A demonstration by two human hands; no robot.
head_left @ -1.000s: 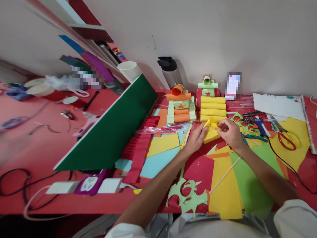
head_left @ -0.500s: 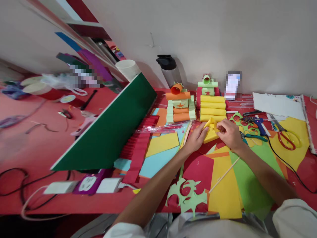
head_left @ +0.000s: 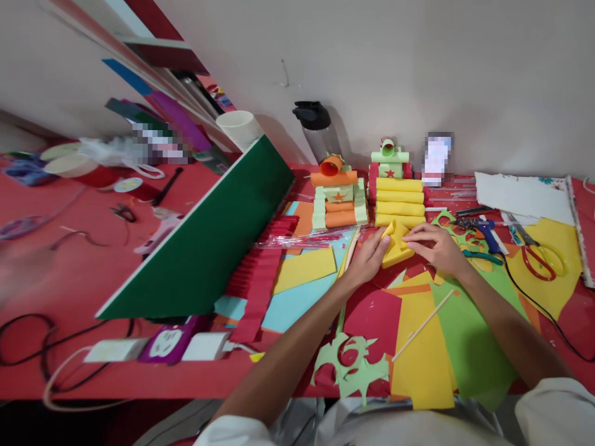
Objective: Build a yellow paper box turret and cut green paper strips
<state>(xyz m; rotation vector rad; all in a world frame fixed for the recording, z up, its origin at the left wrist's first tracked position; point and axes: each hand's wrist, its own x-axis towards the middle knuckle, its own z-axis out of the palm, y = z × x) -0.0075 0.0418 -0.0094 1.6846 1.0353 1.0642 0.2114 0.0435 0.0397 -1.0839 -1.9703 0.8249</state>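
Paper (head_left: 394, 255) was clamped in left hand (head_left: 369, 257); right hand (head_left: 439, 249), half-curled, touched it, pinch unclear; rolls (head_left: 400, 197) lay close behind.

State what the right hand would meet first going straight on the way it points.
Probably the folded yellow paper: it lies directly ahead of the right hand, perhaps touching, though depth is unclear. The left hand holds its other side.
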